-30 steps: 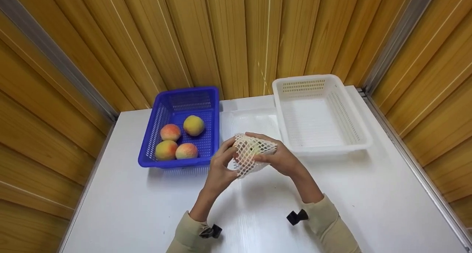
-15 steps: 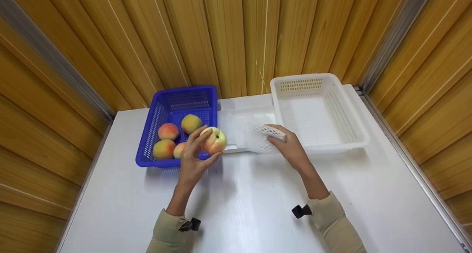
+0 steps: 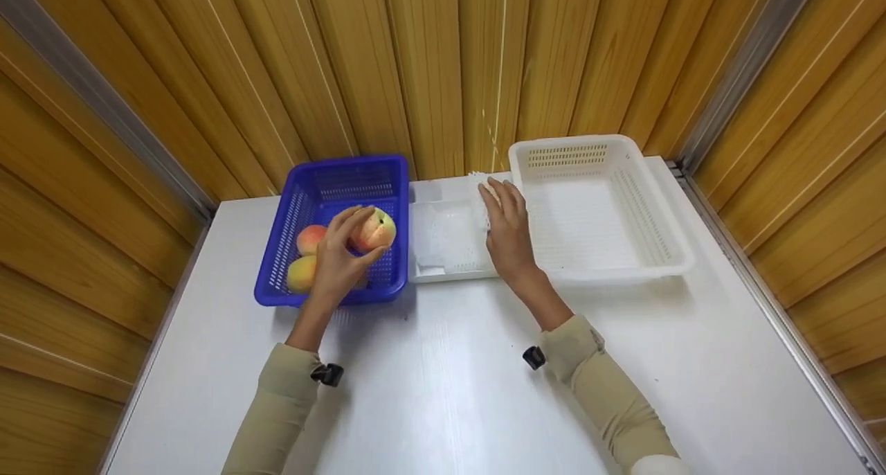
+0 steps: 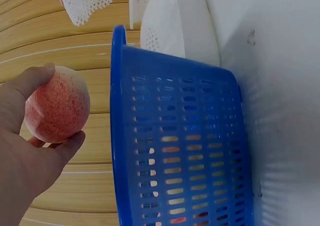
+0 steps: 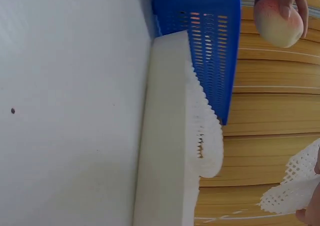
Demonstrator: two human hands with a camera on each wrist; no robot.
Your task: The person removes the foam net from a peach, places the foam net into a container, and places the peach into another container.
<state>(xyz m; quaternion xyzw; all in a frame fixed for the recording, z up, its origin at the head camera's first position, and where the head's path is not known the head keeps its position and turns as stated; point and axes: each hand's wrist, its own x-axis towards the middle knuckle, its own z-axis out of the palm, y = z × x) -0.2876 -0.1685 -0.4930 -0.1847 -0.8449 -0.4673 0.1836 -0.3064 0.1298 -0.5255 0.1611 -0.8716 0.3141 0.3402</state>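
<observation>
My left hand (image 3: 336,257) grips a red-and-yellow peach (image 3: 374,230) above the blue basket (image 3: 401,184); in the left wrist view the peach (image 4: 57,104) is clear of the basket's rim, with thumb and fingers round it. Other peaches (image 3: 311,239) lie in the basket, some hidden behind the hand. My right hand (image 3: 511,236) holds a white foam fruit net (image 3: 479,196) over the shallow white tray (image 3: 436,278). At the edge of the right wrist view, the net (image 5: 292,188) hangs from the fingers.
A larger white basket (image 3: 682,264) stands to the right of the tray. More white foam netting (image 5: 207,146) lies in the tray, poking above its side. Wood-pattern panels (image 3: 429,59) rise behind the white table (image 3: 450,378).
The peach came out of the foam net between my hands. My left hand carried it left, over the blue basket. My right hand moved the net away, up over the tray.
</observation>
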